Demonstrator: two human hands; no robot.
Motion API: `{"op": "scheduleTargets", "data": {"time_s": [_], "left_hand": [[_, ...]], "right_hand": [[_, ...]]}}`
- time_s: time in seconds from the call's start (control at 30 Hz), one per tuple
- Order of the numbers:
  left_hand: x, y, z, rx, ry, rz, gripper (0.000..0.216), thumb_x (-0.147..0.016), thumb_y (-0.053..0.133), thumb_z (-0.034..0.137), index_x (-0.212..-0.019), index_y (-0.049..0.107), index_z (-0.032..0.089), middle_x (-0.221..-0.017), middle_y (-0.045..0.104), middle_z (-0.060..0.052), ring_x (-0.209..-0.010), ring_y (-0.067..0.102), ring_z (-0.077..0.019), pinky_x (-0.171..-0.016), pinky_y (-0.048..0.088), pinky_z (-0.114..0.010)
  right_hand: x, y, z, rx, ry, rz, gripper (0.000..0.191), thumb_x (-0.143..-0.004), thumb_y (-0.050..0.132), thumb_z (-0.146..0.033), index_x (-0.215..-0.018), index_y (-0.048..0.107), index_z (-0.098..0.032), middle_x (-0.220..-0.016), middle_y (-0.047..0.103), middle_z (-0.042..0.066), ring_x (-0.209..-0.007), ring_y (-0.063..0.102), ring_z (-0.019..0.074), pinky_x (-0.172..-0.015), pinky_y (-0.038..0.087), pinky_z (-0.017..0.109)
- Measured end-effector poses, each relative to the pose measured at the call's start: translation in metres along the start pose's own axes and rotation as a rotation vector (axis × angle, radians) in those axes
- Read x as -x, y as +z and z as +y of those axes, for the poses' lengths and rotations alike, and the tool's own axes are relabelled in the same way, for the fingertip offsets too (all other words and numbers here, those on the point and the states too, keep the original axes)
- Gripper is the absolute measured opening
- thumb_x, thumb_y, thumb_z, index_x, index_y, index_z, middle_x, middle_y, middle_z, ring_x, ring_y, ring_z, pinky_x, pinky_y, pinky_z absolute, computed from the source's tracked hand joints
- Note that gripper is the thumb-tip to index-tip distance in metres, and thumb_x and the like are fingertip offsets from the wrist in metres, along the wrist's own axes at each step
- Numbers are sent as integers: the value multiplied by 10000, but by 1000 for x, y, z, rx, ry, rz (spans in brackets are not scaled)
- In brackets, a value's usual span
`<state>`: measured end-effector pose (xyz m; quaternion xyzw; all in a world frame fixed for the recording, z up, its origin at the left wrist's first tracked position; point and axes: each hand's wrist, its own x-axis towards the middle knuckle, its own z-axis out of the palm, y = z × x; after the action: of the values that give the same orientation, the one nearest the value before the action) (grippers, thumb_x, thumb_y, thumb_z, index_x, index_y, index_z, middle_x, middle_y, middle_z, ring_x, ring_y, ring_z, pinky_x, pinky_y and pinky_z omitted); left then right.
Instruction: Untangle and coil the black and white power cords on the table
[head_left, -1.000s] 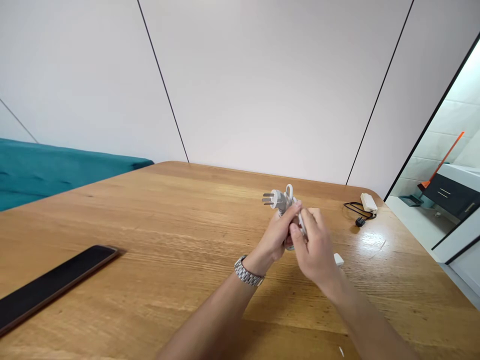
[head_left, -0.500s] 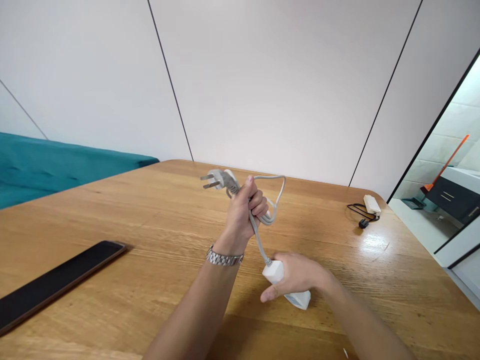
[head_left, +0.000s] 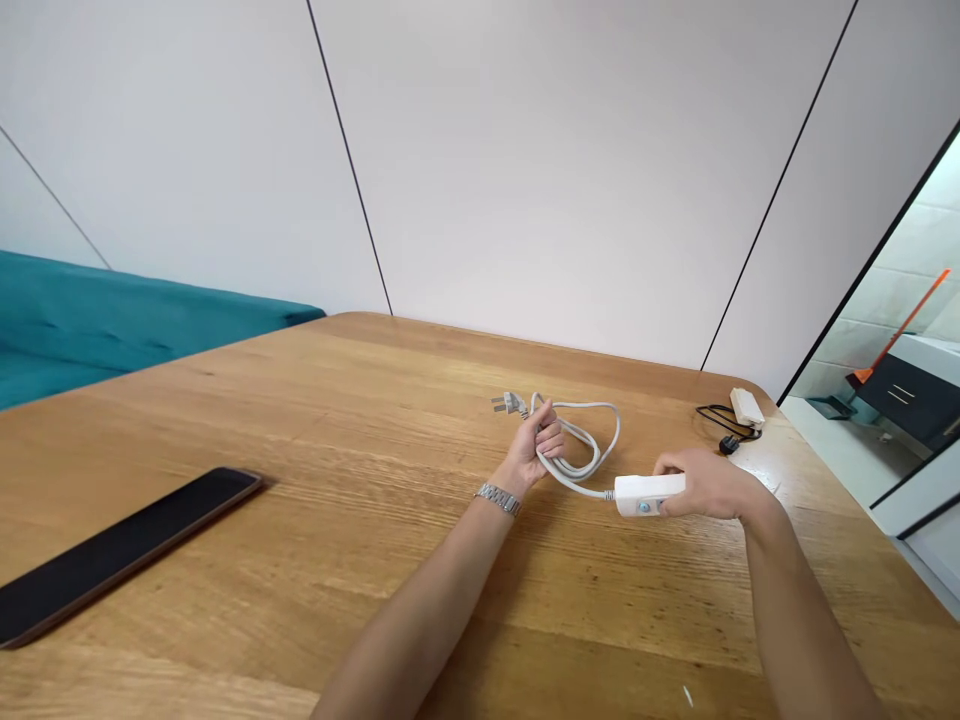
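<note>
My left hand (head_left: 536, 440), with a metal watch band at the wrist, is closed around the gathered loops of a white power cord (head_left: 600, 450). The cord's grey plug (head_left: 514, 403) sticks out to the left of that fist, its prongs pointing left. On the right, my right hand (head_left: 712, 484) grips the white power strip (head_left: 646, 494) by its right end, fingers over the top and thumb on the near side. Bluish spots show on the strip's near face. The cord runs from the strip's left end to my left hand.
On the wooden table (head_left: 315, 540), a dark flat tray (head_left: 112, 555) lies at the left. Toward the far right corner sits another white power strip (head_left: 745, 408) with a black cord and plug (head_left: 728, 444). A teal sofa (head_left: 135, 315) stands beyond the left edge, a white wall behind.
Both hands have moved right and away from me with the power strip and cord. The strip has turned to lie nearly sideways, and the right hand now holds its right end. The plug is lower.
</note>
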<state>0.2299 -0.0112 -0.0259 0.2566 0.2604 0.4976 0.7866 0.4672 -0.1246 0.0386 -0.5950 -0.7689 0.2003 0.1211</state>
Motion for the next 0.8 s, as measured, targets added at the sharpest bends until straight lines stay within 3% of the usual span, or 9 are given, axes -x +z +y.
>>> {"op": "scheduleTargets", "data": {"time_s": [0.17, 0.27, 0.4, 0.5, 0.57, 0.67, 0.8], "left_hand": [[-15, -24, -2, -200, -11, 212, 438, -779, 672, 331, -555, 323, 191, -362, 218, 124, -272, 212, -23, -316, 235, -147], [-19, -37, -4, -375, 62, 369, 321, -712, 723, 278, -621, 428, 189, -371, 319, 110, -290, 340, -61, -363, 324, -185], [-21, -47, -3, -623, 182, 510, 314, -574, 792, 153, -687, 501, 182, -426, 444, 68, -377, 455, -110, -417, 307, -205], [-20, -50, 1, -746, 281, 564, 361, -487, 821, 113, -674, 519, 180, -479, 472, 51, -470, 475, -118, -464, 274, -204], [-19, -52, 3, -923, 334, 593, 347, -474, 837, 175, -636, 530, 178, -518, 490, 28, -536, 492, -136, -492, 266, -210], [-17, -52, 3, -1339, 311, 623, 312, -565, 792, 382, -627, 565, 178, -569, 531, -15, -613, 539, -181, -531, 296, -228], [-18, -49, -1, -1648, 206, 522, 378, -705, 633, 550, -666, 580, 177, -635, 594, -50, -654, 578, -195, -553, 338, -240]], "right_hand": [[8, -8, -15, -131, -64, 113, 199, -611, 657, -210, -804, 608, -218, -755, 638, -11, -636, 535, 146, -537, 353, 238], [1, -5, -20, -336, -85, 298, 331, -627, 700, -281, -931, 584, -219, -790, 635, -10, -663, 561, 149, -580, 411, 250], [-26, 17, -17, -720, -106, 610, 501, -624, 737, -404, -1014, 492, -207, -832, 639, 9, -681, 593, 155, -603, 474, 272], [-53, 44, -9, -828, -66, 717, 497, -665, 706, -437, -1043, 495, -192, -916, 665, 51, -690, 609, 158, -599, 493, 276], [-69, 64, -2, -797, 0, 718, 477, -707, 658, -452, -1080, 534, -182, -961, 672, 72, -710, 611, 166, -596, 494, 277], [-84, 90, 9, -730, 67, 615, 428, -737, 608, -432, -1081, 591, -178, -958, 685, 65, -713, 610, 171, -612, 493, 286], [-89, 109, 14, -703, 63, 466, 316, -746, 592, -376, -987, 631, -175, -878, 706, 48, -692, 630, 178, -652, 489, 302]]}}
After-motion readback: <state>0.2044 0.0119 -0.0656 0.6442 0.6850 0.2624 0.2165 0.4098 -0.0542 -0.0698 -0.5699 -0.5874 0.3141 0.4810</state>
